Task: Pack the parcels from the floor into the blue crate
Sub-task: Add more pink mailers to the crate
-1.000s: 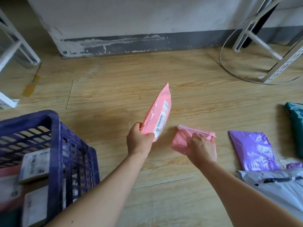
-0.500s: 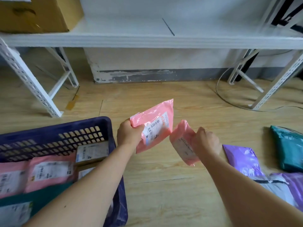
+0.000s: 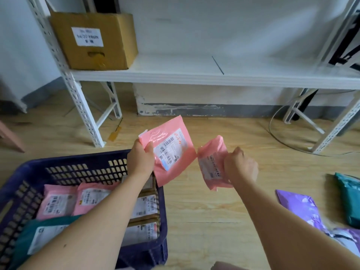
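Here, blue crate near left, parcels inside. Left hand grips large pink parcel by its left edge, over crate's far right corner. Right hand just right, fingers curled round small pink parcel, held above floor. Purple parcel lies near right.

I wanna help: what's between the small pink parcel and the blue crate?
The bigger pink parcel, held in the left hand, in the head view.

Pink parcels, blue crate, purple parcel
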Tool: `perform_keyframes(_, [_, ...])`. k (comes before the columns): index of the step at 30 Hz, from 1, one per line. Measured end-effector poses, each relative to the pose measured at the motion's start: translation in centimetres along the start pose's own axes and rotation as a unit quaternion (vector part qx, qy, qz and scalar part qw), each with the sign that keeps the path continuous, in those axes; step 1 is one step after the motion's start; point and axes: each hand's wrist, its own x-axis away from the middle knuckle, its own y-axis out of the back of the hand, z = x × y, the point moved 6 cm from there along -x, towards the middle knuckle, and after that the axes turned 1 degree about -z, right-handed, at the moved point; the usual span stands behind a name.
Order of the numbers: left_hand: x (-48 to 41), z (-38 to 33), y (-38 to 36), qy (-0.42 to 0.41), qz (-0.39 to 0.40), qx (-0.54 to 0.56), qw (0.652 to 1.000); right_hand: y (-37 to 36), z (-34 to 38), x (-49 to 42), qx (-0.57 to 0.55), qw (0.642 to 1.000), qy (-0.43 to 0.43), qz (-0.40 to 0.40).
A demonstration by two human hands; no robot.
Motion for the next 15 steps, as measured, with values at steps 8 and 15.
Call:
perform_keyframes(8, [-2.4, 3.4, 3.5, 0.067, -0.004, 0.085, 0.994, -2.7, 6.7, 1.2, 0.048, 0.991, 0.121, 0.031])
perform_keyframes(15, [-4.2, 6.7, 7.1, 0.102, 0.004, 0.086, 0.991, -3.4, 14.5, 3.8, 0.003, 0.968, 0.251, -0.030])
